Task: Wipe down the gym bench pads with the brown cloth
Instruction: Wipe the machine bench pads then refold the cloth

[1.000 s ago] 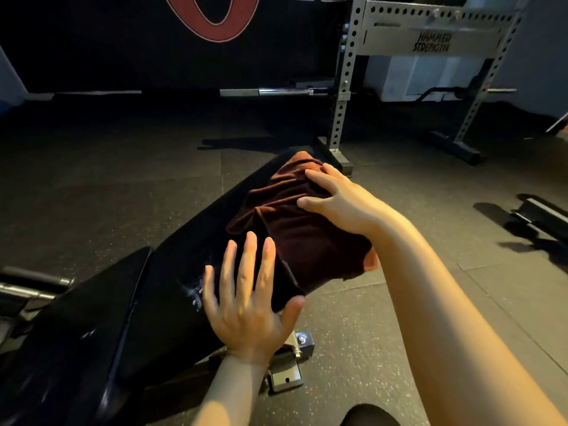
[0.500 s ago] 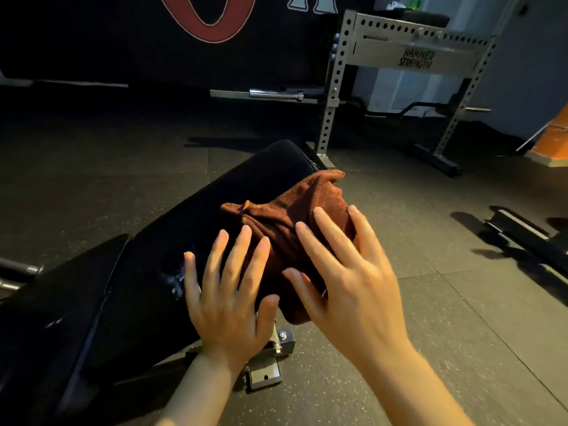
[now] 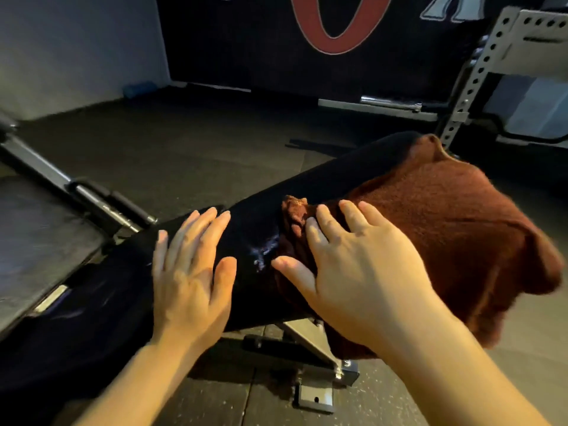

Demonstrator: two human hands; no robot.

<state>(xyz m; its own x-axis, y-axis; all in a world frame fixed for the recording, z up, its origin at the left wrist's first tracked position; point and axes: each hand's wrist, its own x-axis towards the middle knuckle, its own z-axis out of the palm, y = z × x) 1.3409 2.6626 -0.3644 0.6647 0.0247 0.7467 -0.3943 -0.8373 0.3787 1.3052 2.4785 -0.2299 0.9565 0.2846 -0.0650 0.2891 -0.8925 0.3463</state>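
Your right hand [image 3: 362, 265] lies flat with spread fingers on the brown cloth [image 3: 455, 235], which is draped over the bench pad [image 3: 252, 229]. Your left hand [image 3: 190, 272] rests open on the bare pad, holding nothing. The cloth looks soft and light, so press with the palm.

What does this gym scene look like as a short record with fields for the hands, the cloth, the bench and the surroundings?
left hand: flat and open on the bare black bench pad, fingers spread, off the cloth
right hand: palm down on the brown cloth, fingers spread
brown cloth: draped over the pad's right side, hanging past the edge
bench pad: black, small shiny patch between the hands
bench frame: grey metal, under the pad
surroundings: dark floor, perforated rack upright, barbell
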